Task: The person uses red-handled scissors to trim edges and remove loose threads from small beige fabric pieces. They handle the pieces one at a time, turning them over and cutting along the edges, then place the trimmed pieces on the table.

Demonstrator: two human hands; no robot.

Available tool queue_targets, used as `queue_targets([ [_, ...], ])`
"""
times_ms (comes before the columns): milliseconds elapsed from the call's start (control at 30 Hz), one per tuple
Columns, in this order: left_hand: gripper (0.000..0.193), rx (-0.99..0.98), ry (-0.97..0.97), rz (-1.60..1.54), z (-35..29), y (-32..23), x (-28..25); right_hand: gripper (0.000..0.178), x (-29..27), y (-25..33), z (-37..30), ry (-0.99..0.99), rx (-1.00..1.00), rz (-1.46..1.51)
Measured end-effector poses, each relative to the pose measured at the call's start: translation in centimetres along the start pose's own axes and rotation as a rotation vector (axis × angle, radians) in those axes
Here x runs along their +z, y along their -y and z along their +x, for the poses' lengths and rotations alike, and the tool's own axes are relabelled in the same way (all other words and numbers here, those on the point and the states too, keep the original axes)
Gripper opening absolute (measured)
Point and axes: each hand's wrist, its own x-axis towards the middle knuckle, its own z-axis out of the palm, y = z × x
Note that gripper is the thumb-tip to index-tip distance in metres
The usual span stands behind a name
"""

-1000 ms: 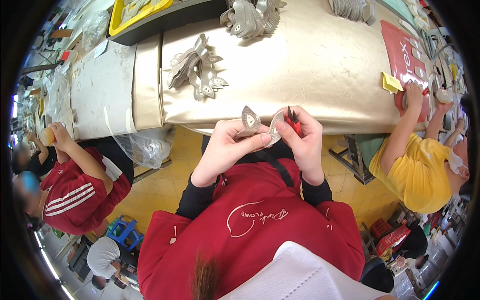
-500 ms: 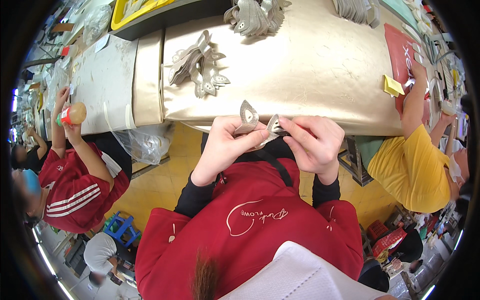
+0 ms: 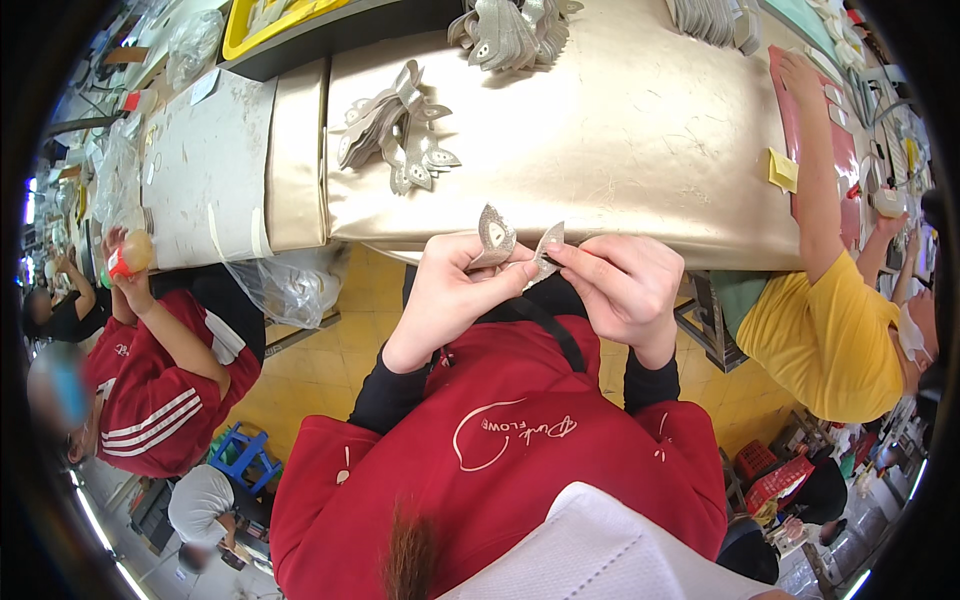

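Just off the table's near edge, my left hand (image 3: 450, 290) is closed on a grey, glittery cut piece (image 3: 493, 240) with pointed, leaf-shaped ends and small cut-outs. One end stands up between its thumb and fingers; another rises toward my right hand (image 3: 628, 290). The fingertips of that hand pinch the second end at its edge. The middle of the piece is hidden by my left fingers. A loose pile of similar grey pieces (image 3: 400, 130) lies on the table beyond my left hand.
A gold-coloured sheet (image 3: 640, 130) covers the table. At its far side lie more grey pieces (image 3: 510, 35) and a fanned stack (image 3: 712, 20). A yellow tray (image 3: 240, 30) stands far left. Co-workers sit on both sides; yellow paper (image 3: 782, 170) lies near the right one's arm.
My right fingertips have shifted slightly left along the raised end; my left hand keeps its hold. The right co-worker's arm has reached farther up the table, and the left co-worker's bottle has moved slightly.
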Motion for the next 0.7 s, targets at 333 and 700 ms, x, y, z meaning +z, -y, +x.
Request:
queue_targets([
  [333, 0.006, 0.057, 0.006, 0.120, 0.0, -0.2, -0.2, 0.033, 0.4, -0.1, 0.1, 0.007, 0.006, 0.103],
  [700, 0.013, 0.140, -0.006, 0.052, 0.2, 0.4, -0.3, 0.047, 2.0, 0.8, -0.9, -0.070, 0.059, 0.027],
])
